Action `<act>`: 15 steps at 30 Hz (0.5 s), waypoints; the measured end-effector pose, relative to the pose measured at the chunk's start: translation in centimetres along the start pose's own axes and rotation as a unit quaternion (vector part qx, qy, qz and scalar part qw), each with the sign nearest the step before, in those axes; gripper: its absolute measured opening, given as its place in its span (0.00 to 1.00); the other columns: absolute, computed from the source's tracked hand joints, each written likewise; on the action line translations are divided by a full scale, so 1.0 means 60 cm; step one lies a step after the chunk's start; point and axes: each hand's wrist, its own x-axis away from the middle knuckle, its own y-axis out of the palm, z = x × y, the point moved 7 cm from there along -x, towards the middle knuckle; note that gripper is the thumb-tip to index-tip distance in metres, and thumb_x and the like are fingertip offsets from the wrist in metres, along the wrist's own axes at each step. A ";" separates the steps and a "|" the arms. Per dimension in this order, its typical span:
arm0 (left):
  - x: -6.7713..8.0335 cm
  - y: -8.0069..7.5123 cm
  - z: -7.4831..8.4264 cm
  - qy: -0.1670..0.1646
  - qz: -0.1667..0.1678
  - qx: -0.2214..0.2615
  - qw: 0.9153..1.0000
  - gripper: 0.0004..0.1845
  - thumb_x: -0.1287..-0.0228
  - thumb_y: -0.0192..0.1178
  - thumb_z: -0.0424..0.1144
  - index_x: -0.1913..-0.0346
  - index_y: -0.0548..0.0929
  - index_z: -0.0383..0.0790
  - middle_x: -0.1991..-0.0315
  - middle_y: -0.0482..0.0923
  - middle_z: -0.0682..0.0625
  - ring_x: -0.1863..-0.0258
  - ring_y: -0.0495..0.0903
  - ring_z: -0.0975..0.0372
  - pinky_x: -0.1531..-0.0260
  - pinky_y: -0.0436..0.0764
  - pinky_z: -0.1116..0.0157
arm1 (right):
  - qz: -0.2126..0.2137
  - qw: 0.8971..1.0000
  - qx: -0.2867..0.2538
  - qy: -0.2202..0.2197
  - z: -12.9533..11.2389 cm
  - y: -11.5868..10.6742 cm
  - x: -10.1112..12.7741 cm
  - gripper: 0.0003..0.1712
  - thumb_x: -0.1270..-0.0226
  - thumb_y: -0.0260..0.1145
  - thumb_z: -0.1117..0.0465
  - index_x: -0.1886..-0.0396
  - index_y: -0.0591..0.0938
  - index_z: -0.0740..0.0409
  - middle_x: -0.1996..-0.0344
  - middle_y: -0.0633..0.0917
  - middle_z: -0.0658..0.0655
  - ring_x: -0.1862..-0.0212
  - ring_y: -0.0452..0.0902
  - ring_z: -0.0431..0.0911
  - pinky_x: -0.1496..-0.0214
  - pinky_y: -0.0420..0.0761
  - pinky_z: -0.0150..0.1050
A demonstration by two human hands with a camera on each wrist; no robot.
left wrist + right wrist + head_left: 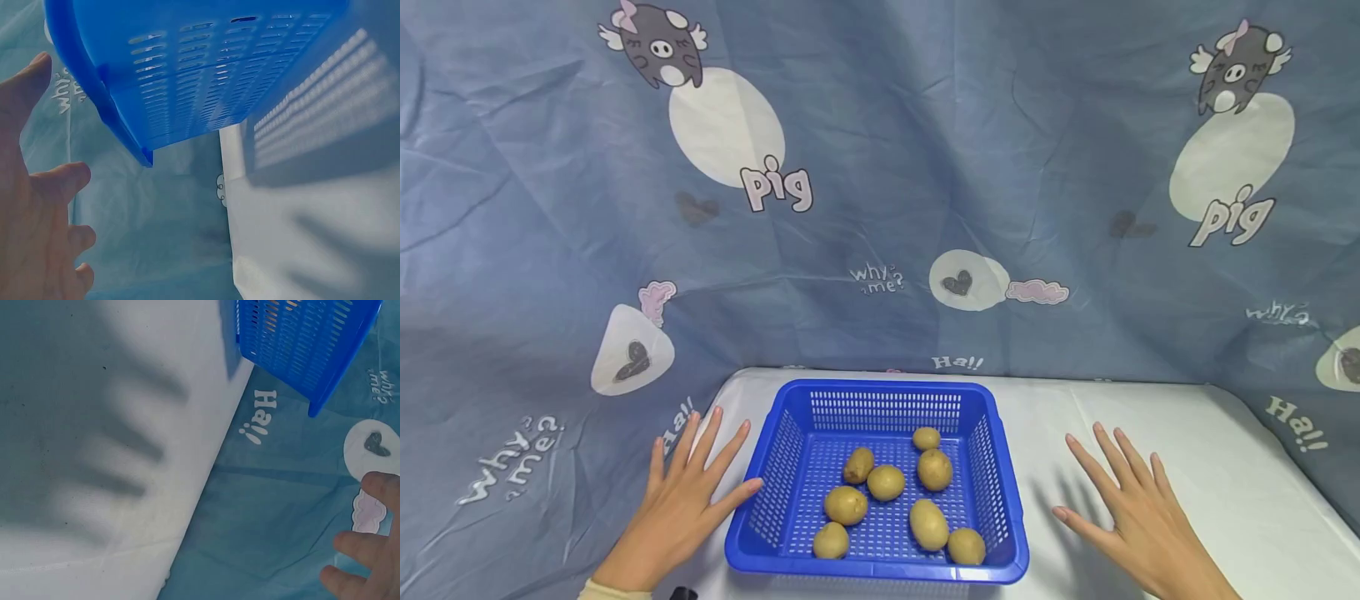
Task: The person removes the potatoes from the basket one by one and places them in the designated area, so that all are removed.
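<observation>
Blue perforated basket (876, 570) sits on the white table (1213, 479); I count eight potatoes (886, 482) loose on its floor, some touching. Left hand (673, 508): fingers extended and fanned, nothing held, just outside the basket's left side; thumb tip overlaps the rim in my head view, contact not certain. Right hand (1138, 517): fingers likewise spread, holding nothing, above the table, apart from the basket's right side; I note its shadow on the surface. Behind: blue printed cloth (850, 225).
</observation>
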 end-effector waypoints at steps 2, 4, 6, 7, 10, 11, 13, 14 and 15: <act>0.002 -0.001 0.000 0.001 0.000 0.004 1.000 0.42 0.25 0.49 0.68 0.16 0.48 0.62 0.13 0.32 0.46 0.17 0.18 0.51 0.27 0.11 0.38 | 0.001 1.000 0.000 -0.002 -0.001 -0.001 0.000 0.53 0.38 0.70 0.32 0.17 0.60 0.37 0.19 0.59 0.63 0.15 0.42 0.57 0.17 0.19 0.58; 0.003 -0.001 0.000 0.002 -0.001 0.007 1.000 0.42 0.25 0.50 0.68 0.16 0.49 0.62 0.14 0.33 0.46 0.17 0.17 0.52 0.27 0.11 0.38 | 0.001 1.000 -0.001 -0.004 -0.002 -0.001 0.000 0.53 0.38 0.70 0.32 0.17 0.60 0.38 0.19 0.59 0.63 0.15 0.43 0.58 0.17 0.19 0.57; 0.004 -0.002 0.000 0.003 -0.001 0.008 1.000 0.42 0.25 0.50 0.68 0.16 0.49 0.62 0.14 0.34 0.45 0.17 0.17 0.53 0.27 0.11 0.38 | 0.002 1.000 -0.003 -0.007 -0.004 -0.002 -0.001 0.53 0.38 0.70 0.33 0.17 0.60 0.38 0.19 0.59 0.63 0.16 0.45 0.60 0.17 0.19 0.57; 0.004 -0.002 0.000 0.005 0.001 0.010 1.000 0.42 0.25 0.50 0.68 0.16 0.48 0.62 0.14 0.34 0.45 0.17 0.18 0.53 0.27 0.12 0.38 | 0.003 1.000 -0.004 -0.010 -0.005 -0.002 -0.002 0.53 0.38 0.70 0.33 0.17 0.60 0.38 0.18 0.59 0.63 0.16 0.46 0.60 0.16 0.20 0.56; -0.001 -0.002 0.000 0.007 -0.004 0.028 1.000 0.41 0.24 0.49 0.67 0.16 0.48 0.63 0.14 0.32 0.47 0.16 0.21 0.50 0.26 0.12 0.38 | 0.003 1.000 -0.014 -0.013 -0.008 -0.004 -0.005 0.53 0.38 0.71 0.33 0.17 0.60 0.38 0.18 0.59 0.63 0.16 0.45 0.59 0.15 0.23 0.55; -0.005 -0.001 -0.001 0.009 -0.008 0.047 0.999 0.41 0.24 0.49 0.66 0.16 0.48 0.63 0.14 0.33 0.46 0.16 0.23 0.49 0.26 0.13 0.37 | 0.001 1.000 -0.018 -0.013 -0.009 -0.005 -0.006 0.52 0.38 0.71 0.34 0.17 0.60 0.38 0.19 0.59 0.63 0.16 0.45 0.59 0.15 0.24 0.54; -0.014 0.004 -0.004 0.011 -0.018 0.095 0.995 0.40 0.23 0.50 0.63 0.16 0.49 0.62 0.14 0.33 0.45 0.15 0.28 0.45 0.25 0.17 0.34 | -0.005 1.000 -0.029 -0.012 -0.012 -0.007 -0.009 0.52 0.37 0.71 0.34 0.17 0.59 0.37 0.18 0.59 0.63 0.15 0.44 0.57 0.14 0.24 0.49; -0.018 0.008 -0.006 0.009 -0.026 0.123 0.992 0.39 0.22 0.50 0.62 0.16 0.49 0.62 0.14 0.34 0.44 0.16 0.30 0.42 0.25 0.20 0.32 | -0.011 0.999 -0.035 -0.010 -0.014 -0.007 -0.010 0.52 0.36 0.70 0.35 0.17 0.59 0.37 0.18 0.59 0.64 0.15 0.44 0.57 0.15 0.23 0.45; -0.022 0.012 -0.009 0.010 -0.032 0.152 0.988 0.38 0.22 0.51 0.60 0.16 0.49 0.61 0.14 0.35 0.42 0.16 0.34 0.40 0.25 0.24 0.30 | -0.016 0.999 -0.040 -0.009 -0.016 -0.007 -0.011 0.51 0.35 0.70 0.35 0.17 0.59 0.37 0.18 0.58 0.63 0.15 0.45 0.58 0.15 0.23 0.41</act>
